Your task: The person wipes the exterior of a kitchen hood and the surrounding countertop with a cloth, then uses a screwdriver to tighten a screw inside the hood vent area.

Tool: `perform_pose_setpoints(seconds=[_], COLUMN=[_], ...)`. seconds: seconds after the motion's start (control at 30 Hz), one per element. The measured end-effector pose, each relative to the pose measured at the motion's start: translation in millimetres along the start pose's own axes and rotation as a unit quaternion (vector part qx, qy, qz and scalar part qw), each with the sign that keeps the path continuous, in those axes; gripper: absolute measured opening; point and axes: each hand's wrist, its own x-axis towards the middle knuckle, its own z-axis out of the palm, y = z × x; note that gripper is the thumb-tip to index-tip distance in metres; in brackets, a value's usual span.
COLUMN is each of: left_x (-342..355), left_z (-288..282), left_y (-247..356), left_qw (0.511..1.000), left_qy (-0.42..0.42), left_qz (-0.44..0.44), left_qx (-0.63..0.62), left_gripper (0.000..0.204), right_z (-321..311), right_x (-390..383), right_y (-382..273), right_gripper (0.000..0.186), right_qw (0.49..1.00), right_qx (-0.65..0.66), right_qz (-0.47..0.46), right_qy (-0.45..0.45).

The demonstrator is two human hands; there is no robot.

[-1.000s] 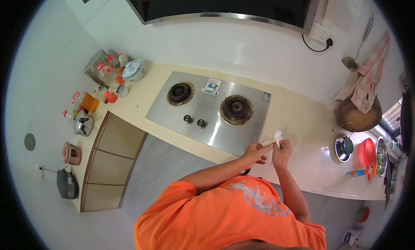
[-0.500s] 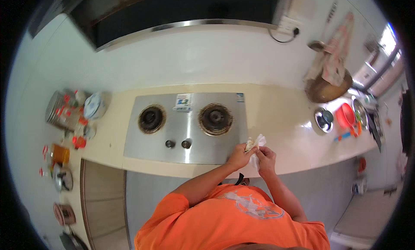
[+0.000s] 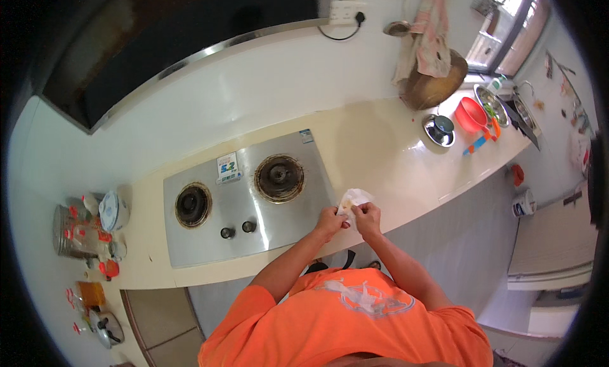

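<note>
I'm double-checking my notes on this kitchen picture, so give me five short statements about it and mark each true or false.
1. The right hand has its fingers on a crumpled white sheet. True.
2. The cooktop has three burners. False: it has two.
3. A pink-and-white towel hangs to the left of the ladle. False: it hangs to the ladle's right, as the picture shows it.
4. The towel overlaps part of a wok. True.
5. The red bowl sits on the left burner. False: it is on the counter, to the right of the cooktop.
</note>
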Motion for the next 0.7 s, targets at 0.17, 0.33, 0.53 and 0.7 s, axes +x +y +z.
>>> perform_pose_setpoints(seconds=[0.17,0.33,0.53,0.7], left_x=[41,25,6,19], left_z=[15,24,52,110], left_y=[-21,-17,-41,-28], left_qw=[0.997,0.986,0.866,0.694], left_qy=[0.049,0.121,0.348,0.366], left_qz=[-0.062,0.007,0.130,0.257], left_qx=[0.016,0.116,0.334,0.564], left_gripper=[0.015,0.019,0.066,0.063], right_z=[-34,-130,-307,-443], right_x=[19,-7,-51,-96], right_y=[28,19,117,213], right_gripper=[0.029,0.025,0.018,0.019], right_qw=[0.990,0.992,0.999,0.961], right_qx=[-0.113,-0.052,0.019,0.070], right_qz=[-0.088,-0.070,0.011,0.200], right_qy=[-0.014,-0.094,0.025,0.178])
